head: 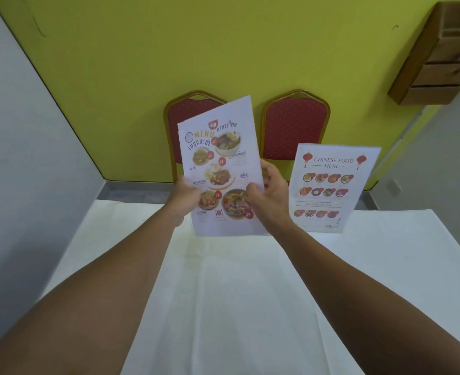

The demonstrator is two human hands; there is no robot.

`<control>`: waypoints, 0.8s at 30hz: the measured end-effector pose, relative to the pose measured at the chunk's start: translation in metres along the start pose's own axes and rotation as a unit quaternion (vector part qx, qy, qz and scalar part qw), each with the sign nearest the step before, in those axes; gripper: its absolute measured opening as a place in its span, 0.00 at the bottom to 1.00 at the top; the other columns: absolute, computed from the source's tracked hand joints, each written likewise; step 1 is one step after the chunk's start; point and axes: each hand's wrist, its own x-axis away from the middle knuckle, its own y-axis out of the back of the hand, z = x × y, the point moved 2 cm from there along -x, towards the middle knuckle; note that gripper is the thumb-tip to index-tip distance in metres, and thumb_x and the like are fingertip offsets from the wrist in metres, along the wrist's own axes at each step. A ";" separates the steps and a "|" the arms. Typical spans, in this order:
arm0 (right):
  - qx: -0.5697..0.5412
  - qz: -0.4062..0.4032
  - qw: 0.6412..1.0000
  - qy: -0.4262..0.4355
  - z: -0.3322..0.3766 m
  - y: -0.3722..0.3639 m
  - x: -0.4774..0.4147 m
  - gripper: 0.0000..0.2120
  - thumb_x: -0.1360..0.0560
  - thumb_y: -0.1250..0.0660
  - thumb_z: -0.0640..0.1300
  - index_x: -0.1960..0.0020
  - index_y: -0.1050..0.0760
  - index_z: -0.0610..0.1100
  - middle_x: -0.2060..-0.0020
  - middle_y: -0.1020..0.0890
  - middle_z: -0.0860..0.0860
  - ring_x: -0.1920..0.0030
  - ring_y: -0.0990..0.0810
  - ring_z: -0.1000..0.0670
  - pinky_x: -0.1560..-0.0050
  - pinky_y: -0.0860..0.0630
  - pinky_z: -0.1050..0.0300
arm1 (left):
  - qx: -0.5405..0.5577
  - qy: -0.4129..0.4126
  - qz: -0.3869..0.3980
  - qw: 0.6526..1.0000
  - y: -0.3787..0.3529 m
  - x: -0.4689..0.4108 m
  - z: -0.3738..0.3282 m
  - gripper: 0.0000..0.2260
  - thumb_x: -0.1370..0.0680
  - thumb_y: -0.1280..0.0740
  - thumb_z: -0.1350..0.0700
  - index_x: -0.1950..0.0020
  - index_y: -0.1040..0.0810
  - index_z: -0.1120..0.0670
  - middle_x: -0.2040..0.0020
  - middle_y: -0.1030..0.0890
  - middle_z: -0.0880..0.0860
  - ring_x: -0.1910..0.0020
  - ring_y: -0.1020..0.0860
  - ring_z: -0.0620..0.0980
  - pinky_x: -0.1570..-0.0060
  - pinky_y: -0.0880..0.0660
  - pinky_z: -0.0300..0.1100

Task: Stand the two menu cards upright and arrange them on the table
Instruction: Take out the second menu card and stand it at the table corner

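A Thai food menu card (219, 158) in a clear stand is held nearly upright and tilted slightly left, its bottom edge at the white tablecloth (237, 293) near the table's far side. My left hand (185, 197) grips its left edge. My right hand (268, 196) holds its right edge, thumb on the front. A Chinese food menu card (331, 185) stands upright on the table to the right, close to my right wrist, with no hand on it.
Two red padded chairs with gold frames (295, 125) stand behind the table against a yellow-green wall. A stack of brown cardboard boxes (439, 55) is at the upper right. A grey wall runs along the left.
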 end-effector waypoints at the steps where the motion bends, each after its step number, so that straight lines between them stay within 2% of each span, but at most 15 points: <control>1: -0.001 -0.010 1.000 0.006 -0.002 0.002 0.000 0.21 0.26 0.35 0.38 0.34 0.27 0.49 0.45 0.16 0.55 0.43 0.17 0.54 0.52 0.16 0.49 | 0.013 0.002 -0.010 1.000 -0.002 -0.001 -0.002 0.14 0.23 0.40 0.65 0.45 0.24 0.48 0.47 0.17 0.49 0.48 0.19 0.50 0.50 0.21 0.49; 3: 0.011 -0.022 0.999 0.029 -0.005 0.006 -0.002 0.20 0.23 0.36 0.38 0.31 0.28 0.46 0.42 0.17 0.53 0.44 0.18 0.56 0.52 0.17 0.56 | 0.028 -0.005 -0.022 0.999 -0.005 0.001 -0.010 0.15 0.22 0.43 0.67 0.50 0.25 0.47 0.52 0.18 0.47 0.52 0.20 0.47 0.58 0.23 0.45; 5: 0.042 -0.025 0.997 0.061 -0.006 0.008 -0.006 0.21 0.21 0.39 0.39 0.29 0.29 0.48 0.43 0.18 0.52 0.47 0.18 0.56 0.55 0.18 0.62 | 0.038 -0.016 -0.036 0.999 -0.008 -0.004 -0.012 0.14 0.22 0.42 0.66 0.54 0.27 0.46 0.54 0.20 0.44 0.55 0.22 0.45 0.58 0.24 0.44; 6: 0.074 -0.029 0.994 0.076 -0.007 0.009 -0.010 0.22 0.21 0.40 0.40 0.28 0.31 0.50 0.44 0.18 0.51 0.48 0.19 0.55 0.55 0.20 0.62 | 0.038 -0.021 -0.046 0.998 -0.009 -0.006 -0.013 0.12 0.24 0.41 0.63 0.52 0.27 0.45 0.52 0.19 0.45 0.53 0.21 0.47 0.54 0.22 0.47; 8: 0.146 -0.031 0.986 0.080 -0.013 0.009 -0.021 0.25 0.22 0.43 0.40 0.26 0.34 0.52 0.48 0.20 0.49 0.50 0.21 0.51 0.53 0.22 0.58 | 0.030 -0.025 -0.064 0.997 -0.010 -0.010 -0.011 0.16 0.26 0.39 0.59 0.41 0.28 0.45 0.44 0.18 0.47 0.46 0.20 0.52 0.48 0.20 0.52; 11: 0.184 0.014 0.983 0.021 -0.030 0.014 -0.039 0.27 0.25 0.46 0.37 0.27 0.33 0.50 0.46 0.19 0.50 0.51 0.20 0.50 0.57 0.20 0.60 | 0.015 -0.033 -0.083 0.996 -0.014 -0.013 -0.005 0.22 0.23 0.38 0.64 0.31 0.33 0.50 0.38 0.21 0.49 0.41 0.22 0.52 0.56 0.24 0.43; 13: 0.214 0.040 0.976 -0.019 -0.042 0.019 -0.046 0.27 0.26 0.48 0.33 0.29 0.31 0.45 0.49 0.18 0.50 0.53 0.19 0.49 0.65 0.25 0.67 | -0.003 -0.045 -0.078 0.996 -0.019 -0.013 -0.003 0.25 0.23 0.38 0.66 0.28 0.36 0.52 0.38 0.22 0.49 0.42 0.23 0.50 0.62 0.28 0.37; 15: 0.228 0.058 0.971 -0.048 -0.053 0.020 -0.051 0.26 0.27 0.48 0.31 0.32 0.29 0.42 0.49 0.18 0.49 0.58 0.21 0.52 0.70 0.31 0.72 | -0.019 -0.057 -0.064 0.996 -0.023 -0.013 0.001 0.27 0.24 0.38 0.67 0.26 0.38 0.52 0.36 0.22 0.48 0.41 0.23 0.50 0.59 0.26 0.38; 18: 0.211 0.067 0.972 -0.080 -0.071 0.019 -0.052 0.27 0.28 0.48 0.31 0.33 0.29 0.44 0.44 0.18 0.48 0.51 0.21 0.48 0.66 0.30 0.68 | -0.045 -0.059 -0.044 0.996 -0.030 -0.017 0.009 0.30 0.25 0.37 0.66 0.25 0.40 0.51 0.34 0.22 0.49 0.38 0.23 0.52 0.46 0.22 0.48; 22: 0.164 0.075 0.979 -0.099 -0.089 0.017 -0.051 0.28 0.30 0.46 0.31 0.33 0.29 0.48 0.41 0.18 0.51 0.43 0.21 0.47 0.58 0.23 0.62 | -0.051 -0.065 -0.033 0.996 -0.037 -0.024 0.019 0.31 0.25 0.34 0.65 0.25 0.41 0.52 0.37 0.23 0.48 0.39 0.24 0.50 0.41 0.22 0.54; 24: 0.145 0.079 0.981 -0.105 -0.094 0.017 -0.051 0.29 0.31 0.45 0.32 0.33 0.29 0.50 0.40 0.19 0.53 0.42 0.20 0.47 0.52 0.19 0.55 | -0.049 -0.068 -0.037 0.996 -0.040 -0.029 0.023 0.31 0.24 0.32 0.64 0.24 0.40 0.53 0.42 0.26 0.46 0.42 0.26 0.48 0.40 0.22 0.55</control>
